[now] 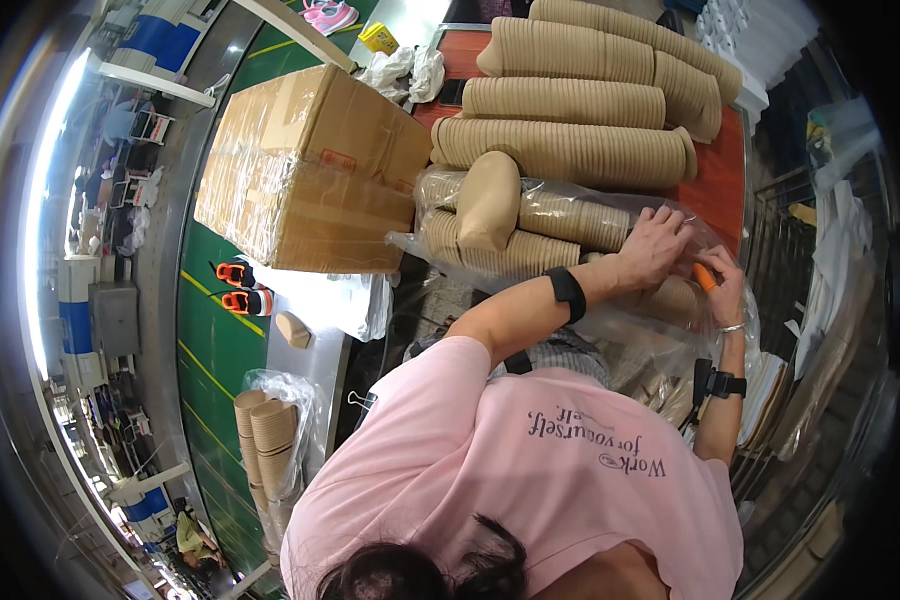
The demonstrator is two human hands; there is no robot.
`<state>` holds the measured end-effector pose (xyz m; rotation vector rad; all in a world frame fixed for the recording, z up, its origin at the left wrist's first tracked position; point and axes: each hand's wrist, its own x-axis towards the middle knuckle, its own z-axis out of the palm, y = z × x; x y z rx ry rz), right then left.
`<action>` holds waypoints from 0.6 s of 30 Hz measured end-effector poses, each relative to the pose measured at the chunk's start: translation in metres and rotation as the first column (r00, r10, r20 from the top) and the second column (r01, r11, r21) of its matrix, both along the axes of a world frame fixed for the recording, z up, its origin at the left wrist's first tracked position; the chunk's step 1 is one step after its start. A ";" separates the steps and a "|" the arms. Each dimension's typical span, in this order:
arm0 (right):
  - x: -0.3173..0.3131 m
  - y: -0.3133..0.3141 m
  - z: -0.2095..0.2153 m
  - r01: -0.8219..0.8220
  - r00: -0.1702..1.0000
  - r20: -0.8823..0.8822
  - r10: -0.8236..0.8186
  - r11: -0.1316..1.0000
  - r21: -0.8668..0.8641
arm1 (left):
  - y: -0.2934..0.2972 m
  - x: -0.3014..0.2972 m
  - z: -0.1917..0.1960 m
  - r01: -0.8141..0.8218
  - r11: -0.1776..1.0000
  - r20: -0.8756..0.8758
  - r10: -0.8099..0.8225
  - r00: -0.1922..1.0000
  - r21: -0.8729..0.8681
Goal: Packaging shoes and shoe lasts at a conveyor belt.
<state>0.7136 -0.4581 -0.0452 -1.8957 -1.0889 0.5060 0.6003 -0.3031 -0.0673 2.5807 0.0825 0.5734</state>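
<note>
A clear plastic bag (610,305) lies along the near edge of the table, with nested stacks of brown moulded pieces (573,220) inside. My left hand (658,247) reaches over the bag, its fingers bent and gripping the film near its right end. Just to the right, my right hand (727,290) has its fingers curled on the same film. Something small and orange (705,277) shows at that hand; whether it is worn or held I cannot make out. One loose brown moulded piece (488,200), rounded like a shoe toe, rests on top of the bag's left part.
Several long brown stacks (560,150) lie across the red tabletop (725,190) beyond the bag. A taped cardboard box (310,170) stands to the left. More bagged stacks (270,430) sit at lower left, near orange-and-black scissors (245,288). Metal racks stand at right.
</note>
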 end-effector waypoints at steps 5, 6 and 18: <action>0.009 0.005 -0.002 -0.023 0.999 0.038 0.028 0.993 -0.118 | -0.004 0.005 -0.002 -0.008 0.994 -0.040 0.004 0.999 -0.108; 0.009 0.010 -0.002 -0.051 0.998 0.022 0.054 0.992 -0.117 | -0.002 0.004 -0.005 -0.025 0.995 -0.005 0.024 1.000 -0.099; 0.022 0.017 -0.004 -0.079 0.994 0.071 0.087 0.991 -0.106 | 0.004 0.005 -0.003 -0.026 0.998 -0.069 0.023 0.997 -0.049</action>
